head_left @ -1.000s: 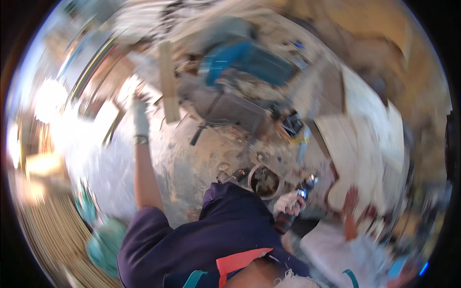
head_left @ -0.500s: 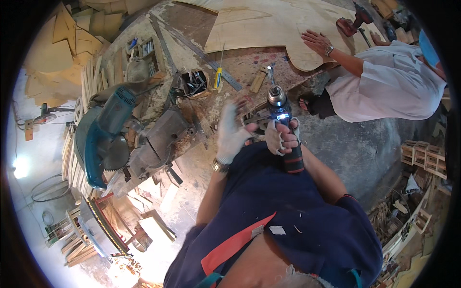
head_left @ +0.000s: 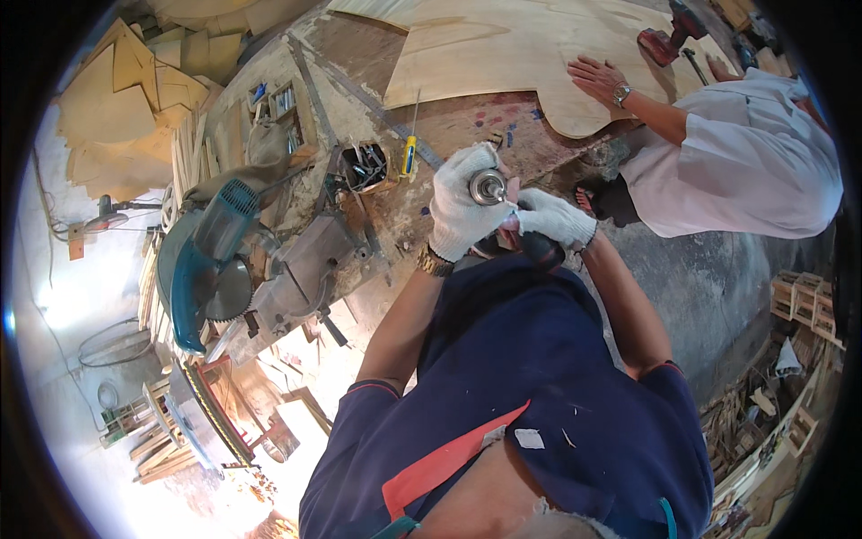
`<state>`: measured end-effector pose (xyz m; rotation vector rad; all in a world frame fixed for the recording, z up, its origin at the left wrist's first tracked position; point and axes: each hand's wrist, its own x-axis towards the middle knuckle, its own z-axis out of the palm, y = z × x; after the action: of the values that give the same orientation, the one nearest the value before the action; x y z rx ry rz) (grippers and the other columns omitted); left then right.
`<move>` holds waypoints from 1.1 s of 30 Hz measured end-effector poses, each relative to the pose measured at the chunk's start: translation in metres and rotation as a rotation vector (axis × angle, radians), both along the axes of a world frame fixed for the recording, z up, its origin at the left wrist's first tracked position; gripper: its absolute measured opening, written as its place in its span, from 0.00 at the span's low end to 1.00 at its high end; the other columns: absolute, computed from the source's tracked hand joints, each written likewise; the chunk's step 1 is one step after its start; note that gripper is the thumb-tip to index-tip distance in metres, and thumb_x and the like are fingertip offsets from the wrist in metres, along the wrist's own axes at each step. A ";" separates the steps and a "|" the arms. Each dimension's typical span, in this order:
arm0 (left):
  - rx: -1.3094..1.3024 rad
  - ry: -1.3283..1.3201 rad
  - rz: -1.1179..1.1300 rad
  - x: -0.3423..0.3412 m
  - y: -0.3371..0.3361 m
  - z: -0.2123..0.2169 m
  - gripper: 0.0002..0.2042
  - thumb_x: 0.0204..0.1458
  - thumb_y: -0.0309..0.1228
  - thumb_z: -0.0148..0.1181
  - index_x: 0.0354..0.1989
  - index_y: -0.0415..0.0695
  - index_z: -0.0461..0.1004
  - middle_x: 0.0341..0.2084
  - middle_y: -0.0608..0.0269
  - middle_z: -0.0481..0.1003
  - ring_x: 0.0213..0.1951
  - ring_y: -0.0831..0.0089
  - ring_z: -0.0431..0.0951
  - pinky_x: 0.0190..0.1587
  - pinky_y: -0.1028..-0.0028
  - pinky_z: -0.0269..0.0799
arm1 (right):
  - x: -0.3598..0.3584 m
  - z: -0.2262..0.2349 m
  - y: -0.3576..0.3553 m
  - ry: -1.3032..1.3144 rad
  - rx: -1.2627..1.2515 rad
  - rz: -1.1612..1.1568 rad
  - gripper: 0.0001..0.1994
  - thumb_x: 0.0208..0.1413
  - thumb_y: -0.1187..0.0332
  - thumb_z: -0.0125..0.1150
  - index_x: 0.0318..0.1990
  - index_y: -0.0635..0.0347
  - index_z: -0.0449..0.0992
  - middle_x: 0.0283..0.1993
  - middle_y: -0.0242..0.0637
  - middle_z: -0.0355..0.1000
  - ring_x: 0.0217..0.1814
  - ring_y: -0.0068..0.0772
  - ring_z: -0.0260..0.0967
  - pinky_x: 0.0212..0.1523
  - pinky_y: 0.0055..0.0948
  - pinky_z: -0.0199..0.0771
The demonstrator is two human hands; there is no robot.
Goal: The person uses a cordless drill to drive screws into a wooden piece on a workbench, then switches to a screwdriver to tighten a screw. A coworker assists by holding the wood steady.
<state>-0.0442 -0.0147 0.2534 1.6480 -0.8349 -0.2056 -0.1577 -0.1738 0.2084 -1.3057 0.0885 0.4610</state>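
Note:
A cordless drill (head_left: 541,252) is held before my waist, its metal chuck (head_left: 488,186) tipped up toward me. My left hand (head_left: 458,205), in a white knitted glove, is closed around the chuck. My right hand (head_left: 552,217), also gloved, grips the drill's dark handle, its fingers partly hidden. The drill's body is mostly covered by the two hands, and I cannot make out the full bit. Just beyond them, a yellow-handled screwdriver (head_left: 409,158) lies on the worn workbench (head_left: 395,216).
A teal miter saw (head_left: 193,287) stands at the left. An open box of small tools (head_left: 364,168) and a metal ruler (head_left: 429,156) lie on the bench. At the far right, a co-worker's hand (head_left: 594,83) rests on a plywood sheet (head_left: 485,54) beside a red drill (head_left: 663,45).
My left hand has moved right and closed on the drill's chuck. The drill has tilted so its chuck points toward me, and my right hand has turned with it.

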 end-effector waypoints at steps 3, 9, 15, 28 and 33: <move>0.005 -0.162 0.019 0.008 0.000 -0.005 0.11 0.39 0.25 0.74 0.29 0.43 0.76 0.27 0.57 0.75 0.34 0.53 0.78 0.40 0.62 0.75 | 0.011 -0.008 0.001 -0.058 -0.176 -0.059 0.22 0.55 0.49 0.70 0.37 0.63 0.81 0.32 0.31 0.77 0.34 0.22 0.72 0.37 0.27 0.72; 0.030 -0.359 -0.086 0.022 0.011 -0.007 0.11 0.41 0.22 0.73 0.33 0.41 0.79 0.32 0.60 0.79 0.36 0.60 0.81 0.42 0.66 0.76 | 0.015 -0.033 0.022 0.013 -0.222 -0.183 0.18 0.52 0.55 0.71 0.36 0.64 0.79 0.30 0.31 0.75 0.33 0.21 0.70 0.35 0.28 0.71; -0.036 -0.354 -0.057 0.025 0.004 -0.015 0.13 0.37 0.28 0.73 0.31 0.45 0.76 0.28 0.58 0.76 0.36 0.52 0.78 0.45 0.60 0.74 | 0.019 -0.038 0.024 0.025 -0.205 -0.229 0.17 0.51 0.59 0.70 0.36 0.65 0.76 0.29 0.31 0.74 0.32 0.21 0.69 0.33 0.28 0.71; 0.017 -0.182 -0.036 0.028 -0.004 -0.017 0.10 0.39 0.26 0.71 0.29 0.43 0.76 0.26 0.59 0.75 0.34 0.56 0.78 0.43 0.63 0.74 | 0.026 -0.041 0.018 0.082 -0.091 -0.215 0.15 0.53 0.60 0.67 0.37 0.66 0.78 0.30 0.35 0.76 0.30 0.26 0.75 0.32 0.30 0.75; 0.064 0.026 0.010 0.025 -0.005 -0.027 0.08 0.41 0.23 0.70 0.30 0.42 0.77 0.27 0.59 0.75 0.34 0.60 0.78 0.44 0.64 0.74 | 0.028 -0.044 0.019 0.166 -0.059 -0.210 0.14 0.54 0.62 0.66 0.37 0.67 0.78 0.30 0.38 0.77 0.28 0.29 0.76 0.29 0.30 0.77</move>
<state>-0.0191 -0.0202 0.2266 1.7052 -0.8075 -0.2481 -0.1295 -0.1547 0.1648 -1.2981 0.3770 0.3881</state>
